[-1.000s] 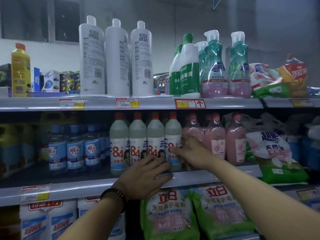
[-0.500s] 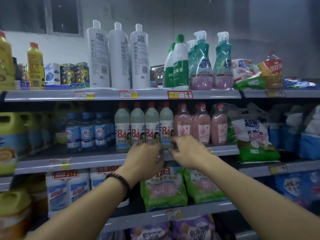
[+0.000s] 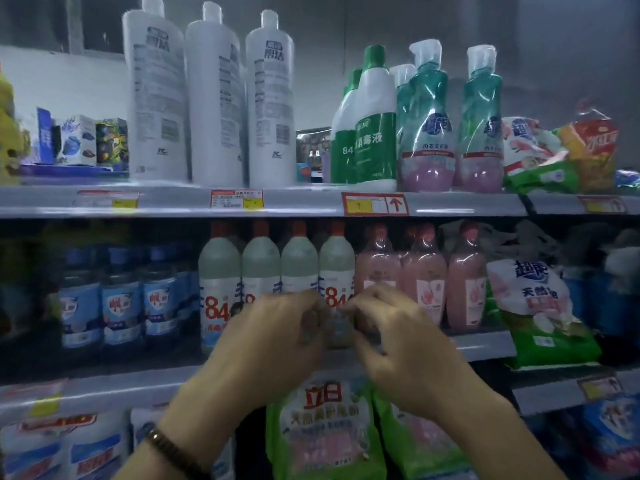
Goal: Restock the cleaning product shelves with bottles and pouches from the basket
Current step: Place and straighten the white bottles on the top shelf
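Both hands meet at the front edge of the middle shelf (image 3: 485, 344), just before the row of 84 disinfectant bottles (image 3: 259, 271). The left hand (image 3: 273, 344) and right hand (image 3: 398, 344) are curled toward each other, and their fingers (image 3: 308, 320) seem to pinch something small and blurred between them; I cannot tell what it is, or whether they truly grip it. It could be the base of the rightmost 84 bottle or a tag on the shelf lip.

The step in hand looks like squaring up that row rather than placing new stock (no basket shows anywhere here). The next move, as I judge it, calls for letting go without knocking the upright bottles, then reaching back for another item.

Counted by front faces: 4 of the 84 bottles stand side by side, with 3 pink bottles (image 3: 422, 282) just to their right and 3 blue-labelled bottles (image 3: 121, 299) to their left. On the top shelf (image 3: 173, 202) stand 3 tall white bottles (image 3: 214, 98), 2 green-and-white bottles (image 3: 374, 133) and at least 3 teal pump bottles (image 3: 426, 126). Below the hands, 2 green pouches (image 3: 325, 427) hang near; another green pouch (image 3: 540, 306) leans at far right.
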A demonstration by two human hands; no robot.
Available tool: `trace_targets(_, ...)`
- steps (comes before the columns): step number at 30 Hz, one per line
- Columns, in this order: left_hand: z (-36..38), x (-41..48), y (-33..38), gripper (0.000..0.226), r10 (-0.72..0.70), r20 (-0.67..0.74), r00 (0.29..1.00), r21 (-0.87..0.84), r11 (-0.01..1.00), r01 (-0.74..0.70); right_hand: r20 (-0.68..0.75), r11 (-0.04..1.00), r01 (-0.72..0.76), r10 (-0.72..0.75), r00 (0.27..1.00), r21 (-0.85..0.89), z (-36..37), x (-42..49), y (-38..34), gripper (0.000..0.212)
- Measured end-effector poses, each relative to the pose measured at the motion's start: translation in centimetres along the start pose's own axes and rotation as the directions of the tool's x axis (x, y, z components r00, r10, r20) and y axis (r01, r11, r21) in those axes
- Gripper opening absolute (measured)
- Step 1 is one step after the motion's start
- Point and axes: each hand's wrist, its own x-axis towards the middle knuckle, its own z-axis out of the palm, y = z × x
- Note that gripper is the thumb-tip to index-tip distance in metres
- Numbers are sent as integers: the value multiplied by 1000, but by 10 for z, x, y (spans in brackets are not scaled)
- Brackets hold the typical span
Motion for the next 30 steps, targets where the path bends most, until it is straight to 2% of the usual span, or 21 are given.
trace_targets(4,-28,62,9,26,76,-142,987,-212,972,-105,-57,996,-69,72,996,51,-40,49,-3,27)
trace_targets(8,-68,118,30,24,72,-153,986,-299,947,-115,-109,979,-180,190,976,91,-97,96,-9,24)
trace_targets(13,-115,179,53,18,-48,-68,997,-491,871,9,-186,918,-351,384,905,185,-146,141,-17,23)
trace_targets(18,-115,219,57,32,-177,37,983,-600,783,164,-194,868,-431,480,855,249,-151,176,-24,36)
trace_targets(21,-102,234,59,47,-237,102,966,-649,720,246,-204,824,-454,535,820,338,-148,185,-25,52)
trace_targets(24,-83,245,56,60,-306,135,942,-661,680,316,-207,804,-451,553,807,388,-142,186,-21,55)
trace_targets(27,-72,255,59,54,-323,152,934,-652,678,340,-189,792,-456,561,806,407,-140,186,-18,55)
trace_targets(30,-65,260,65,59,-315,173,933,-669,657,346,-165,768,-450,569,805,455,-139,188,-18,59)
